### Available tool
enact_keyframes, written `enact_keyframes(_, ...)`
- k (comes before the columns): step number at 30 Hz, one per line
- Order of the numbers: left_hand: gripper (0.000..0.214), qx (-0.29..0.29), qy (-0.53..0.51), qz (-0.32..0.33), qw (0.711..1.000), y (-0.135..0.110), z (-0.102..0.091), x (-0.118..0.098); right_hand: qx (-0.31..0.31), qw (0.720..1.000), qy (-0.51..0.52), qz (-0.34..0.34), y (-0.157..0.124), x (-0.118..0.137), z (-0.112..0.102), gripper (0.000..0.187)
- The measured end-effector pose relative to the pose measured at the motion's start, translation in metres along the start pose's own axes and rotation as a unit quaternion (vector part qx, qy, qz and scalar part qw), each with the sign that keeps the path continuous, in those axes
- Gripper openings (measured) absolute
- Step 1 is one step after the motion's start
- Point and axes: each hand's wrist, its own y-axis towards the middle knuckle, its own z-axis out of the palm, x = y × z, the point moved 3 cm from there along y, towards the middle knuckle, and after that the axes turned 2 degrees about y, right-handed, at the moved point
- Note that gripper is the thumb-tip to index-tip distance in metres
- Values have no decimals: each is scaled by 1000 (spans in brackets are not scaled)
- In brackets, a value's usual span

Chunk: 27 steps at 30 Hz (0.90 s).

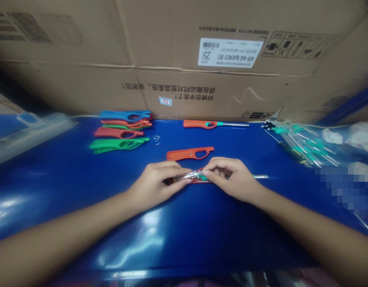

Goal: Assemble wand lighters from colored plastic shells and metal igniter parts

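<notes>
My left hand [155, 181] is closed around the handle end of a partly assembled gas lighter, whose red casing half [198, 182] shows between my hands. A clear, shiny tank piece [185, 175] lies between my left thumb and fingers. With its fingertips pinched, my right hand [233, 177] grips the lighter at its green trigger part [204, 177] and a thin pale wire. The lighter's metal tube [262, 176] sticks out to the right from behind that hand. Just beyond my hands rests an orange casing half [175, 155], inner side up.
Blue [121, 115], red [112, 132] and green [112, 144] casing pieces are stacked at the left, beside small metal bits [157, 139]. An orange lighter [192, 124] lies at the back. Several metal tubes with green parts [303, 139] are heaped right. A cardboard wall [172, 56] stands behind.
</notes>
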Motion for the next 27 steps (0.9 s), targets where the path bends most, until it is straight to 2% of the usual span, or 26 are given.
enact_keyframes(19,24,9,13,44,999,0,0,-1,16,1000,16,-3,1,2,3,24)
enact_keyframes(27,25,20,15,34,999,-1,2,1,23,1000,-5,-3,1,2,3,22)
